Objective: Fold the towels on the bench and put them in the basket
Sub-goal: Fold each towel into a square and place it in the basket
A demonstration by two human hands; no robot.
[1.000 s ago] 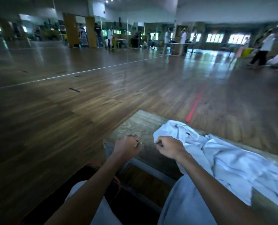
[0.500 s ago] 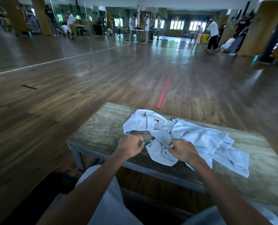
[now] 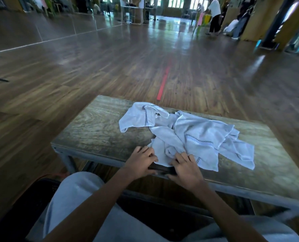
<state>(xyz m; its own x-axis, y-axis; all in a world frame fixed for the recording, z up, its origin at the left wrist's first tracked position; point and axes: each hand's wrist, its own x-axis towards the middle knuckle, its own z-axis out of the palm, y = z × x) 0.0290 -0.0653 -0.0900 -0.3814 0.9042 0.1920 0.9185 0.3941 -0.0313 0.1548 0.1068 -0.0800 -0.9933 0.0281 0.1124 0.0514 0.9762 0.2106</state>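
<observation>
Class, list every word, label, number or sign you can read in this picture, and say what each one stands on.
None can be read.
The white towels carry only a dark checked trim, no lettering.
The wooden bench has no label.
The red strip on the floor is plain.
Anything on the far walls is too blurred to read.

- Crumpled white cloth towels with dark checked trim bands (image 3: 194, 135) lie unfolded in a tangled heap on the worn wooden counter (image 3: 96, 126), spread from its middle toward the right, near edge at the counter's front rim.
- Dark plastic mesh basket (image 3: 45, 193) sits on the floor, lower left, below the counter.
</observation>
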